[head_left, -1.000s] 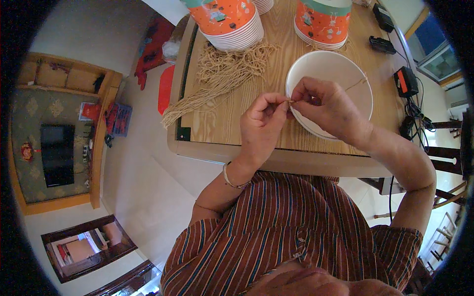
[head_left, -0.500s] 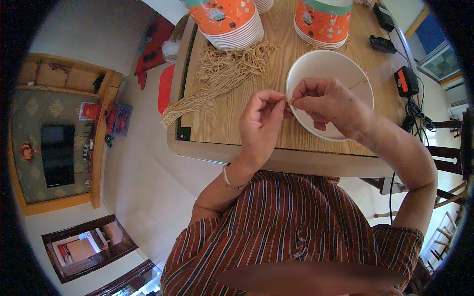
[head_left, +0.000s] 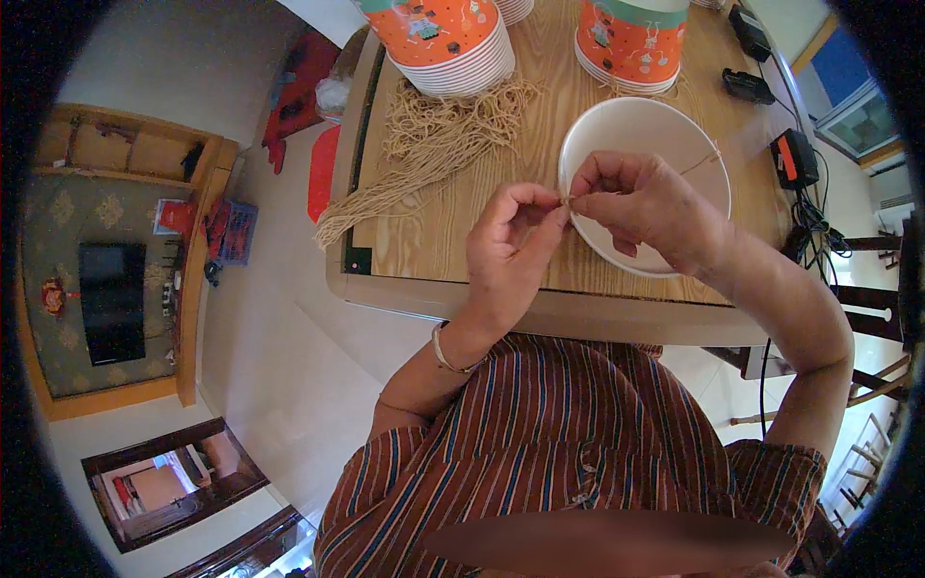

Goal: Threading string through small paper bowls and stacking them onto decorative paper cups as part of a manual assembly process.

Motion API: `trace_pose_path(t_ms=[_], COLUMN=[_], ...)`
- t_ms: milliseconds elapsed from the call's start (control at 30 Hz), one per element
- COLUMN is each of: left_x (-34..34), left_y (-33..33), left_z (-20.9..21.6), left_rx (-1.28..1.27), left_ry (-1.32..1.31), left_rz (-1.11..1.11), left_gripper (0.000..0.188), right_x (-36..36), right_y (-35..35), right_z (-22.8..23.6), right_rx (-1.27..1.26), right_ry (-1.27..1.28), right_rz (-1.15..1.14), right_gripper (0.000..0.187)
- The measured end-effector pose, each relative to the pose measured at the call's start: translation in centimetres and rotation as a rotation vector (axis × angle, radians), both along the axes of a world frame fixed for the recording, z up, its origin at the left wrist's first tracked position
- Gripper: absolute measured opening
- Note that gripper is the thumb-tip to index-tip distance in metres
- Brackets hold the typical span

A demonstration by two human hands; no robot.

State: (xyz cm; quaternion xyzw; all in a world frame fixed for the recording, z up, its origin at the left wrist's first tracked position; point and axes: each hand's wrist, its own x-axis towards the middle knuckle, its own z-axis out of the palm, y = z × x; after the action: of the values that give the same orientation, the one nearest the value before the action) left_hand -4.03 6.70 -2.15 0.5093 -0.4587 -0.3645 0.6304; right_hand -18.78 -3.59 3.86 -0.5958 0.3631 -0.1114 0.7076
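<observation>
A white paper bucket [head_left: 602,125] stands at the table's front edge, its open mouth towards me. A short tan cord [head_left: 701,162] hangs at the right side of its rim. My left hand [head_left: 515,241] and my right hand [head_left: 646,202] meet at the left side of the rim, thumbs and fingertips pinched together. Between them is a small bit of tan cord [head_left: 566,200], mostly hidden by the fingers. My right hand covers part of the bucket's mouth. A loose bundle of tan cords [head_left: 438,149] lies on the table left of the bucket.
Behind the cords stands a stack of orange and green patterned paper buckets [head_left: 448,48], with another stack [head_left: 631,48] to its right. Black adapters [head_left: 793,159] and cables lie along the table's right edge. The wooden table [head_left: 414,255] ends close to my body.
My left fingertips have shifted slightly, and the index finger and thumb now form a more open loop beside the rim. My right hand and the bucket have barely moved.
</observation>
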Motion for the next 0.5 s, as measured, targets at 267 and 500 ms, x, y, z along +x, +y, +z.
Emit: trace_pose_path(t_ms=[267, 500], left_x=[0.15, -0.03], left_y=[0.11, 0.05], left_z=[-0.26, -0.21], left_rx=[0.006, 0.018], left_ry=[0.058, 0.194], left_rz=[-0.019, -0.031], left_gripper=[0.015, 0.014], right_x=[-0.07, -0.09], right_y=[0.04, 0.08], right_z=[-0.19, -0.06], right_rx=[-0.001, -0.005], right_ry=[-0.008, -0.014], right_rz=[0.009, 0.015], right_gripper=[0.004, 0.004])
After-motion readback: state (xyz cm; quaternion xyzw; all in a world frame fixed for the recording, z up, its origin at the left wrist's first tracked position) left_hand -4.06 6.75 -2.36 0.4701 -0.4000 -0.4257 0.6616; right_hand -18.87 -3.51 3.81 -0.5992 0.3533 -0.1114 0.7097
